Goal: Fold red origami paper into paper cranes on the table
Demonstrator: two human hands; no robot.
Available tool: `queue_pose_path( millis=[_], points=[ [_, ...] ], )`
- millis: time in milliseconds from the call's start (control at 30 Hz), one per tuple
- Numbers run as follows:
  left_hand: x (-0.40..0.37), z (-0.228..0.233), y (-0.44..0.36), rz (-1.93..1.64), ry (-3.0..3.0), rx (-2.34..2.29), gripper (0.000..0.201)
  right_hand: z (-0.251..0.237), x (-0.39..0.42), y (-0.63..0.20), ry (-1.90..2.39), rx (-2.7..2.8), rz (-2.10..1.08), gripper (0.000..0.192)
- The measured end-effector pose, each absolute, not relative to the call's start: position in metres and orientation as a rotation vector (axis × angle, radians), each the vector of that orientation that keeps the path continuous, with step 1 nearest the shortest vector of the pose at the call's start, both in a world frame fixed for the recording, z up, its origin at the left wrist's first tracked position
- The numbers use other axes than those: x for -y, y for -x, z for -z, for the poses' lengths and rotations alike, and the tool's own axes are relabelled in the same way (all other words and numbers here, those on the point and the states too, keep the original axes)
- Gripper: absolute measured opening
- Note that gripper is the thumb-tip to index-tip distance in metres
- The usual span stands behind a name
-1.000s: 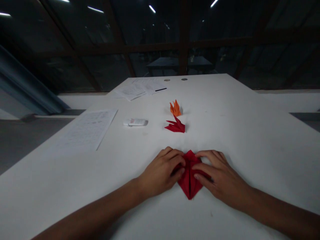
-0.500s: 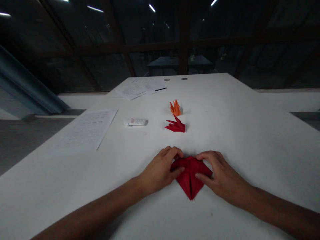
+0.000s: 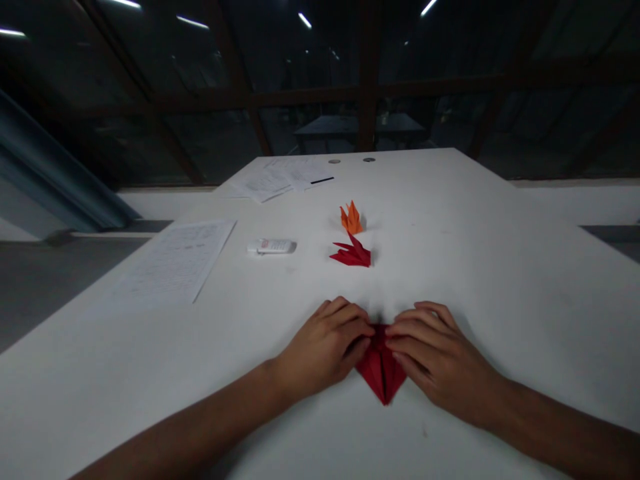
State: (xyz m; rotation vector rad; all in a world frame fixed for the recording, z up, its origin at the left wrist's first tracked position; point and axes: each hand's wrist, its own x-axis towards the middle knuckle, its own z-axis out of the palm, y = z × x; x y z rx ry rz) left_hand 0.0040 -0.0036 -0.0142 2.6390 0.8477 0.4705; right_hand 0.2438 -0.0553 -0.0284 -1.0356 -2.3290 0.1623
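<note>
Right hand (image 3: 443,360), its fingers (image 3: 415,329) shifted inward since the earlier frame, and left hand (image 3: 320,350) grasp opposite sides of the folded red paper (image 3: 383,373) on the white table (image 3: 510,273); its tip projects nearward between them.

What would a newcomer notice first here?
Probably the red folded sheet in the near middle of the white table, with the left hand and right hand touching it from either side. Just beyond sits a smaller red folded piece, with an orange folded piece behind it.
</note>
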Motion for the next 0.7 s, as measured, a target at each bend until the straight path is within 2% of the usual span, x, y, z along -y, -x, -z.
queue_pose_path(
  millis=[233,333,500,633,700],
  points=[
    [0.005,0.011,-0.005,-0.399,-2.703,-0.903,0.019,0.016,0.064,-0.241,0.974,2.451,-0.14,0.009],
    [0.006,0.009,-0.005,-0.375,-2.697,-0.935,0.031,0.017,0.068,-0.237,1.003,2.455,-0.125,0.013],
    [0.006,0.011,-0.003,-0.44,-2.579,-0.972,0.028,0.021,0.069,-0.235,1.139,2.385,-0.247,0.021],
    [0.004,0.013,-0.003,-0.524,-2.513,-0.978,0.046,0.025,0.067,-0.238,1.194,2.356,-0.276,0.03],
    [0.003,0.013,-0.003,-0.524,-2.532,-0.964,0.045,0.027,0.066,-0.24,1.2,2.337,-0.274,0.037]
  ],
)
